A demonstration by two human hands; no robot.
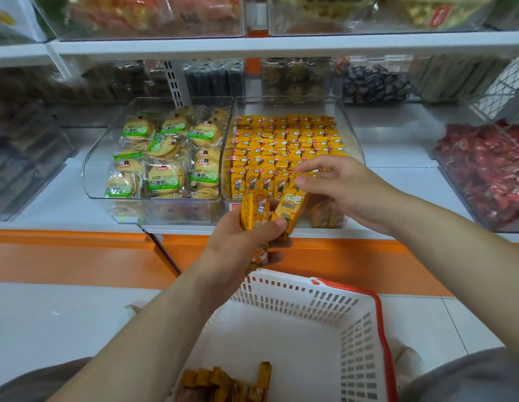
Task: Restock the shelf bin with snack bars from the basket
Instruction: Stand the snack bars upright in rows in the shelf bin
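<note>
Yellow snack bars [284, 140] nearly fill shelf bin [350, 132] at 12 o'clock; left hand [238, 242] grips a bunch [253, 211], right hand [348, 190] pinches one bar [293, 207], few left in basket [354, 320] at 6 o'clock.

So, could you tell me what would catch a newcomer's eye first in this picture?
Probably the bright yellow snack bars gripped in the left hand at the centre, just above the white basket. Behind them, the clear bin packed with neat rows of the same bars stands out, with the right hand at its front row. Green-labelled biscuits fill the bin to its left.
</note>
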